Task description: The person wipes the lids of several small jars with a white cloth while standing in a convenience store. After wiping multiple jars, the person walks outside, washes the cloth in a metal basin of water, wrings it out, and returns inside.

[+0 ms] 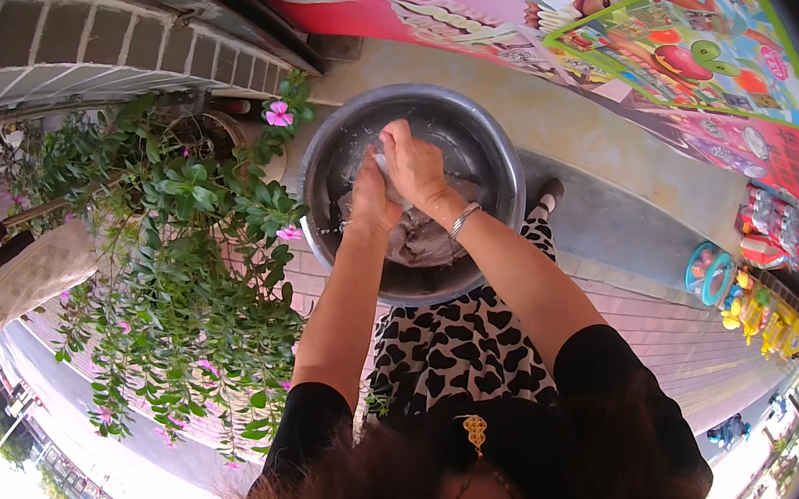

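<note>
A round metal basin (506, 160) stands before me, with water and a wet greyish cloth (429, 242) in it. Above the cloth, both hands are together inside the basin. My left hand (371, 194) is on the left side of a small pale, wet item (387, 175), pressed against it. Fingers curled, my right hand (415, 164) grips that same item from the right; a silvery bangle is on this wrist. What the pale item is cannot be told, as the hands cover most of it.
A leafy plant with pink flowers (203, 192) hangs close at the basin's left. Behind the basin runs a concrete step (421, 69) below a red printed panel (367, 4). Fabric (11, 289) hangs at far left. Colourful toys (756, 312) and packed bottles (783, 229) stand at right.
</note>
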The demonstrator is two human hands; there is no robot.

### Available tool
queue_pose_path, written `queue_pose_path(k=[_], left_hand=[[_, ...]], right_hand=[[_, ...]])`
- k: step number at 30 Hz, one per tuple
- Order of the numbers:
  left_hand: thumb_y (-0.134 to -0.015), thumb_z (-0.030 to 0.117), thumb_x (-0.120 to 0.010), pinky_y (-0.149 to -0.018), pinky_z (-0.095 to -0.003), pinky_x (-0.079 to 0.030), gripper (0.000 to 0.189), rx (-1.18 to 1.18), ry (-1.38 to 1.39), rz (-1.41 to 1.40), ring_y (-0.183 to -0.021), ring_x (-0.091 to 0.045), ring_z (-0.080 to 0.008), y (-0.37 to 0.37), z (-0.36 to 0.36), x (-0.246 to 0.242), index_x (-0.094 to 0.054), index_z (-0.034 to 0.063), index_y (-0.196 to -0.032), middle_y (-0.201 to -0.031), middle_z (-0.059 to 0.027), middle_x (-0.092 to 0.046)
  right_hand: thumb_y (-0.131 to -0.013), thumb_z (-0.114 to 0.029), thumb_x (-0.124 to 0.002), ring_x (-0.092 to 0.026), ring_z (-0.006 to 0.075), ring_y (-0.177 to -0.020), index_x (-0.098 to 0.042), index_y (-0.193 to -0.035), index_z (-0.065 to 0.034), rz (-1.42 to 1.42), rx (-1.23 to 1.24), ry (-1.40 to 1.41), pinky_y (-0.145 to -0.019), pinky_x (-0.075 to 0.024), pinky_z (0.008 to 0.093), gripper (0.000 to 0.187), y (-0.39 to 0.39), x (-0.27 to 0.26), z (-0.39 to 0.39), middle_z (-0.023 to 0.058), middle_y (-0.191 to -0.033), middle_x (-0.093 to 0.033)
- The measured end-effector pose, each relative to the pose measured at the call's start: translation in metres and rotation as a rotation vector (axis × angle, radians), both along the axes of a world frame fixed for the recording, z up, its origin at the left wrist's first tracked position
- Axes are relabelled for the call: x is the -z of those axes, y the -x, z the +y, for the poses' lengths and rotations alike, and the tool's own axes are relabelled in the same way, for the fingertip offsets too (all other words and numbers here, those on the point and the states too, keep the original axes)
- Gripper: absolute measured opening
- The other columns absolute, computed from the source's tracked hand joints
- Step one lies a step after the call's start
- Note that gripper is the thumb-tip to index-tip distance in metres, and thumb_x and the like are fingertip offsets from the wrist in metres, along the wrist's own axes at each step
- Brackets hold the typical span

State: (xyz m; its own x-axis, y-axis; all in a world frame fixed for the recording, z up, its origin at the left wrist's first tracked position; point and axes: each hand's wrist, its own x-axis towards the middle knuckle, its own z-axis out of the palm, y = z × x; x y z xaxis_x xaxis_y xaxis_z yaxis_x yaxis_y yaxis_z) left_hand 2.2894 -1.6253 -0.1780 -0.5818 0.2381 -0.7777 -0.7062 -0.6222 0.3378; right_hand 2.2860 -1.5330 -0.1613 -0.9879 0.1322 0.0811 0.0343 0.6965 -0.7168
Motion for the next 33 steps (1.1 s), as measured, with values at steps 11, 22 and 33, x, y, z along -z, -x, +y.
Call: queue_pose_path(k=[11, 22, 33], left_hand=[[-0.094, 0.018, -0.056, -0.097, -0.0465, -0.044, 0.019, -0.005, 0.261, 0.063, -0.108, -0.056, -0.023, -0.005, -0.029, 0.019, -0.054, 0.0091, -0.111, -0.109, -0.0059, -0.059], [-0.099, 0.033, -0.049, -0.101, -0.0546, -0.042, 0.033, -0.001, 0.097, -0.009, -0.124, -0.046, -0.0277, -0.005, -0.017, -0.007, -0.048, 0.0142, -0.126, -0.134, -0.0105, -0.047], [-0.102, 0.023, -0.041, -0.102, -0.0357, -0.045, 0.028, -0.328, -0.818, 0.54, -0.115, -0.055, -0.021, -0.018, 0.002, -0.022, -0.048, 0.0086, -0.126, -0.128, -0.0099, -0.051]], right_hand=[[-0.081, -0.024, -0.075, -0.058, 0.0364, -0.101, -0.055, -0.107, -0.0083, -0.38, 0.053, 0.055, -0.081, -0.0503, 0.043, 0.036, -0.019, 0.027, 0.038, 0.0145, -0.113, -0.051], [-0.073, -0.005, -0.073, -0.062, 0.0355, -0.092, -0.054, -0.101, -0.0046, -0.134, 0.078, 0.246, -0.08, -0.0511, 0.0429, 0.034, -0.021, 0.016, 0.02, 0.0149, -0.106, -0.054], [-0.084, -0.017, -0.071, -0.055, 0.0357, -0.063, -0.047, -0.076, -0.0049, 0.114, -0.103, 0.347, -0.057, -0.046, 0.039, 0.028, -0.04, -0.05, -0.035, 0.0125, -0.069, -0.053]])
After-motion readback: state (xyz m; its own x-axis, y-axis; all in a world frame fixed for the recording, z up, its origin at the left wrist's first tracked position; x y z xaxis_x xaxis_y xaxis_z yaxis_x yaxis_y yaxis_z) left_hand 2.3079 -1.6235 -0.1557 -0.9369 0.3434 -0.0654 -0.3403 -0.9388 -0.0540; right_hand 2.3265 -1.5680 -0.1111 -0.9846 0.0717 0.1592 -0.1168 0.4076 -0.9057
